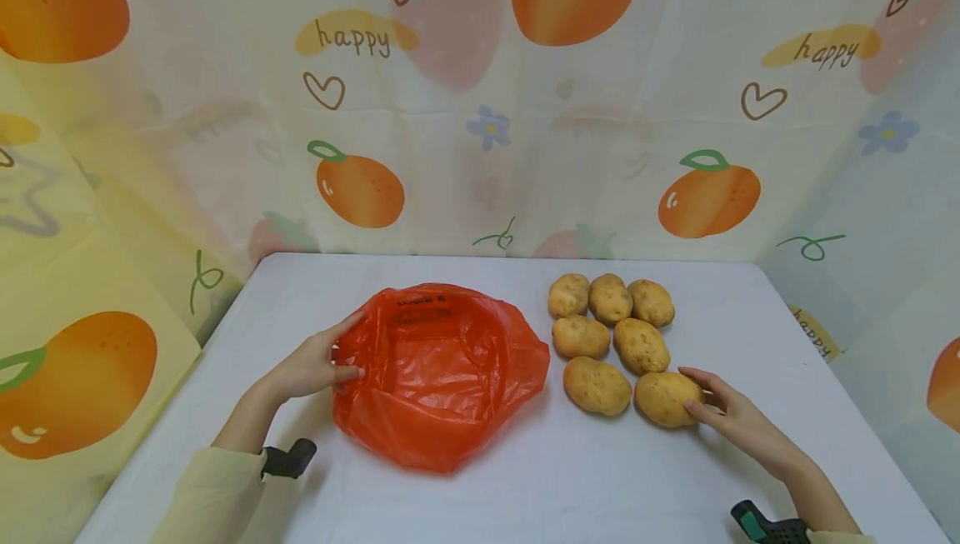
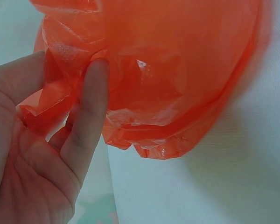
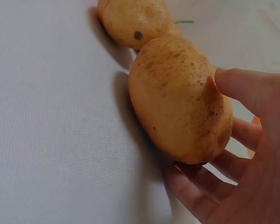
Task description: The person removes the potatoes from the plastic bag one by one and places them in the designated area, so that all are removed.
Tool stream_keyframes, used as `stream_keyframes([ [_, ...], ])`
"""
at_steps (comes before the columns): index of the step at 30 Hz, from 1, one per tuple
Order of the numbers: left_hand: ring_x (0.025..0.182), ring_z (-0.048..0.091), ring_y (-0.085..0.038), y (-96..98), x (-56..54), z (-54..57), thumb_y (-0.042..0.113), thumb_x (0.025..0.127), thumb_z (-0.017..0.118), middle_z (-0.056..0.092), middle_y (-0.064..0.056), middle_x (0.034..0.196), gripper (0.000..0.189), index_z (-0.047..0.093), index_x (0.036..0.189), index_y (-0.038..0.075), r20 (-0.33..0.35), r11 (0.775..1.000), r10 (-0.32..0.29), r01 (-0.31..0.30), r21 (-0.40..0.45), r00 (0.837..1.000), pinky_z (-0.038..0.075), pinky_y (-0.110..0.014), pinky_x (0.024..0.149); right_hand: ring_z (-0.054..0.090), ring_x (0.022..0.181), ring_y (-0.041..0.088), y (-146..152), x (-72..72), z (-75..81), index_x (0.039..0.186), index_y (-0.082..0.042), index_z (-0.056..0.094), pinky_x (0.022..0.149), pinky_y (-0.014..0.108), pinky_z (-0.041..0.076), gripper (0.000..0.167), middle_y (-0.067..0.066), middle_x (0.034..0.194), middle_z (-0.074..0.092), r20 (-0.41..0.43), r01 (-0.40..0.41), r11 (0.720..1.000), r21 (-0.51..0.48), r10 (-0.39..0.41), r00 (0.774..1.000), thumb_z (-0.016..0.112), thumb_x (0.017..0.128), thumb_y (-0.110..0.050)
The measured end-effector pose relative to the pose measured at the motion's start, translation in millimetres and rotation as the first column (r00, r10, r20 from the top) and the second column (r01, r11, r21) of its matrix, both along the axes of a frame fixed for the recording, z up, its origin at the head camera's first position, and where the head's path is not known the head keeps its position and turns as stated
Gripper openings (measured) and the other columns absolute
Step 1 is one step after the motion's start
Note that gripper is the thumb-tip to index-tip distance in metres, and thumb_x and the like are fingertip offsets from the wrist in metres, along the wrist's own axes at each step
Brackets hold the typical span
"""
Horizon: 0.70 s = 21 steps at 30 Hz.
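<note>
On the left of the table a red plastic bag (image 1: pixel 442 369) stands with its wide mouth facing up. My left hand (image 1: pixel 311 365) holds the bag's left rim, and the left wrist view shows the thin red film (image 2: pixel 149 88) between thumb and fingers. At the right, my right hand (image 1: pixel 731 411) grips the right end of a potato (image 1: pixel 667 400), the nearest one on that side. In the right wrist view the thumb touches the top of this potato (image 3: pixel 177 102) while the other fingers curl round its end. It still lies against the table.
Several more potatoes lie grouped in rows right of the bag, among them a front-left one (image 1: pixel 597 386) and a back one (image 1: pixel 568 295). The white table (image 1: pixel 525 494) ends at a patterned fabric backdrop (image 1: pixel 450 144) behind and at both sides.
</note>
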<state>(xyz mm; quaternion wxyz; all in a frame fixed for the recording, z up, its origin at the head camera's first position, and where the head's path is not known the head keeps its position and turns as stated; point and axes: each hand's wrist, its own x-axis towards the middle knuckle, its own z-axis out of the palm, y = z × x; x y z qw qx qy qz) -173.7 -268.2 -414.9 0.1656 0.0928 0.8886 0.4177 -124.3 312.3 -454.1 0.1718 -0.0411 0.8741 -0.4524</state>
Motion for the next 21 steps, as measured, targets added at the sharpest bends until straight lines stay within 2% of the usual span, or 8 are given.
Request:
stream_keyframes([
  [5,0.094,0.052,-0.028,-0.6,0.1,-0.7,0.013,0.080,0.070,0.041,-0.019,0.134,0.086,0.019,0.148,0.022,-0.006,1.000,-0.003,0.003,0.009,1.000,0.054,-0.031,0.065,0.035,0.122,0.050,-1.7,0.0,-3.0,0.143,-0.004,0.026,0.092,0.060,0.038,0.063,0.028,0.142,0.028,-0.053,0.000,1.000,0.018,0.001,0.999,0.050,0.094,-0.035],
  [10,0.093,0.052,-0.029,-0.2,1.2,-0.1,0.012,0.080,0.070,0.039,-0.019,0.136,0.086,0.019,0.148,0.022,-0.002,1.000,-0.003,0.003,0.031,1.000,0.054,-0.032,0.063,0.041,0.118,0.045,-3.8,-0.5,-3.4,0.142,-0.005,0.028,0.090,0.053,0.042,0.062,0.027,0.141,0.030,-0.060,0.011,1.000,0.022,-0.010,0.998,0.050,0.094,-0.037],
  [15,0.101,0.049,-0.031,0.3,2.0,0.2,0.013,0.079,0.071,0.036,-0.019,0.140,0.086,0.020,0.148,0.022,-0.007,0.999,0.002,-0.001,0.042,1.000,0.055,-0.032,0.064,0.039,0.120,0.045,-4.2,-2.5,-4.5,0.142,-0.006,0.028,0.091,0.055,0.042,0.061,0.025,0.142,0.029,-0.064,0.020,1.000,0.011,-0.019,0.998,0.050,0.094,-0.037],
  [21,0.101,0.050,-0.032,0.2,1.6,-1.4,0.016,0.079,0.072,0.038,-0.018,0.139,0.085,0.021,0.148,0.021,-0.024,0.999,0.004,-0.003,0.044,1.000,0.055,-0.033,0.066,0.037,0.121,0.047,-4.6,-3.1,-6.5,0.142,-0.006,0.028,0.092,0.057,0.040,0.061,0.026,0.142,0.028,-0.069,0.026,1.000,0.008,-0.025,0.997,0.048,0.095,-0.037],
])
